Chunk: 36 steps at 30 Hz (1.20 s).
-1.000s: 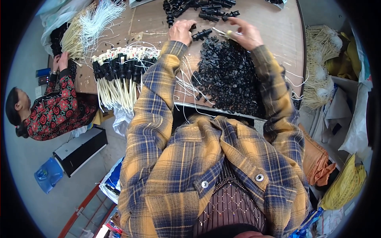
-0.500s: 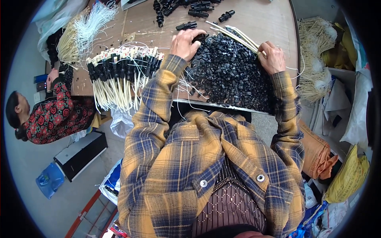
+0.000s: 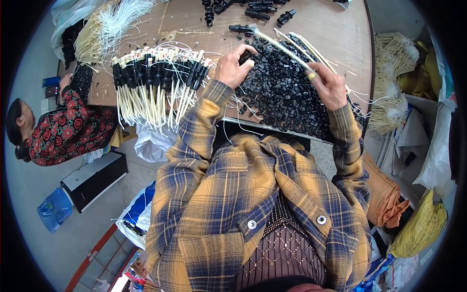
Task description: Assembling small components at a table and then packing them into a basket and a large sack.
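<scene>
My right hand (image 3: 329,85) pinches a thin cream sleeved wire (image 3: 281,47) near its lower end. The wire slants up and left over a heap of small black plastic pieces (image 3: 287,80). At the heap's left edge rests my left hand (image 3: 233,66), thumb and index finger spread apart; dark pieces show in the gap, and its other fingers are partly hidden. Several more cream sleeved wires (image 3: 311,48) lie on the heap's far right side. Left of my left hand stands a row of black connectors (image 3: 158,70) with cream wires hanging over the table edge.
Loose black connectors (image 3: 260,14) lie at the table's (image 3: 189,39) far side. Bundles of cream wires hang at the right (image 3: 389,78) and lie far left (image 3: 92,48). A person in a floral jacket (image 3: 63,131) sits at left. Sacks (image 3: 384,194) stand on the right.
My right hand has lifted one cream wire off the others and drawn it leftward over the heap. The left hand's thumb and index finger are now spread; the view has shifted slightly.
</scene>
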Tool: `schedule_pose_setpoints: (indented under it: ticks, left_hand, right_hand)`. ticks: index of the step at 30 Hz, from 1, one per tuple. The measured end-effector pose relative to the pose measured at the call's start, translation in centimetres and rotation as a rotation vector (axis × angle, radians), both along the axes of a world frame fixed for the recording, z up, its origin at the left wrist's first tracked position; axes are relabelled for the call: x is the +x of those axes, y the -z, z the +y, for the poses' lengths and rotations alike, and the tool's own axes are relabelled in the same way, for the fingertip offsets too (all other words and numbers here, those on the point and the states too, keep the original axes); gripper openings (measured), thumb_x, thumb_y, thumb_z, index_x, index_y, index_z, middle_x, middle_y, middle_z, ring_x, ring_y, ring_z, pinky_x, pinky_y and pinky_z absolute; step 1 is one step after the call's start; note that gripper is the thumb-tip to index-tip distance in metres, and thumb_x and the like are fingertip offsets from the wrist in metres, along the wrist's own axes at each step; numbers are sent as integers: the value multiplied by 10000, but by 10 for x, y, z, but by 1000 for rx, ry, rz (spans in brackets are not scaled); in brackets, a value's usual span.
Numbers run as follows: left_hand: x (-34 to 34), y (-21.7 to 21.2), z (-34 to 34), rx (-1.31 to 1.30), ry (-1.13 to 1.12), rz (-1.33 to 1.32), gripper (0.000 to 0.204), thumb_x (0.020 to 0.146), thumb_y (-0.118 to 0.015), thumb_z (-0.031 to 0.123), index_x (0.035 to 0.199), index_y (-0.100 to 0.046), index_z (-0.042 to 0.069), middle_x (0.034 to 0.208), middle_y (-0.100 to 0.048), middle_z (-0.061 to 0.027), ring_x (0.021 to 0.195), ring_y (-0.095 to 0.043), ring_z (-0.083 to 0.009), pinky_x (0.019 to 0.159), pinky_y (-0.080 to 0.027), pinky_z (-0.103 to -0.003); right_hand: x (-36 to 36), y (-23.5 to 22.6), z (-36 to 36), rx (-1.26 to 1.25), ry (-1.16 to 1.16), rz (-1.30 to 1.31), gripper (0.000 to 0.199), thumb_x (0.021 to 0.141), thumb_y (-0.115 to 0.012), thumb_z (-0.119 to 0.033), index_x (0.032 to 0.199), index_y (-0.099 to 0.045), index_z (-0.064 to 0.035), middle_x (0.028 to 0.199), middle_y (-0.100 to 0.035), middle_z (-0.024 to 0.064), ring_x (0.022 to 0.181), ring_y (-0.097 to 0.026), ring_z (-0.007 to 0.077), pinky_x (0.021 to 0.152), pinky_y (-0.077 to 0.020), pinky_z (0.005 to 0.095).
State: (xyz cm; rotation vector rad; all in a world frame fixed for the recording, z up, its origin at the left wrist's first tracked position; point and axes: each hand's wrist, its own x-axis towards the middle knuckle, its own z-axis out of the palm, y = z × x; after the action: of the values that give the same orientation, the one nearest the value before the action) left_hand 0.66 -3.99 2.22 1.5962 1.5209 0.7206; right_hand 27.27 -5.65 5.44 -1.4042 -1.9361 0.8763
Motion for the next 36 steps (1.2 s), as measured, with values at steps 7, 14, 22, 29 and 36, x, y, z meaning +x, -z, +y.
schedule_pose_setpoints:
  ticks: [7, 14, 22, 29, 36]
  left_hand:
    - [-8, -1, 3, 148, 167, 191, 173, 735, -551, 95, 893, -590, 153, 715, -505, 14, 587, -439, -128, 490, -382, -247]
    - [25, 17, -3, 779, 482, 354, 156, 754, -599, 50, 866, -566, 153, 701, -480, 31, 593, -427, -105, 491, -390, -186]
    - [12, -18, -27, 198, 49, 467, 69, 830, -575, 166, 825, -551, 101, 667, -522, 2, 503, -452, -97, 405, -405, -218]
    - [23, -21, -27, -171, -86, -226, 113, 727, -636, 106, 833, -645, 65, 574, -562, 8, 435, -456, -74, 392, -384, -188]
    - [1, -22, -21, -194, -56, -144, 235, 692, -627, -12, 913, -668, 54, 668, -602, 5, 538, -500, -55, 469, -403, -160]
  right_hand:
    - [-2, 19, -25, 47, -105, -42, 211, 773, -646, -92, 981, -645, -55, 679, -619, 18, 486, -523, 114, 438, -412, 225]
    - [-38, 17, -26, 257, -31, -291, 130, 760, -656, -90, 888, -665, -67, 758, -651, 23, 501, -538, 113, 451, -427, 206]
    - [-45, 38, 0, 373, -14, 242, 170, 732, -656, -120, 901, -644, -113, 690, -609, -2, 465, -506, 117, 424, -427, 224]
    - [-71, 9, -20, 108, -189, -21, 123, 726, -675, -141, 813, -593, -112, 638, -569, -21, 465, -487, 116, 433, -416, 240]
    - [-67, 22, -26, 431, -9, -214, 109, 734, -678, -126, 807, -598, -110, 593, -538, -20, 427, -456, 114, 408, -385, 250]
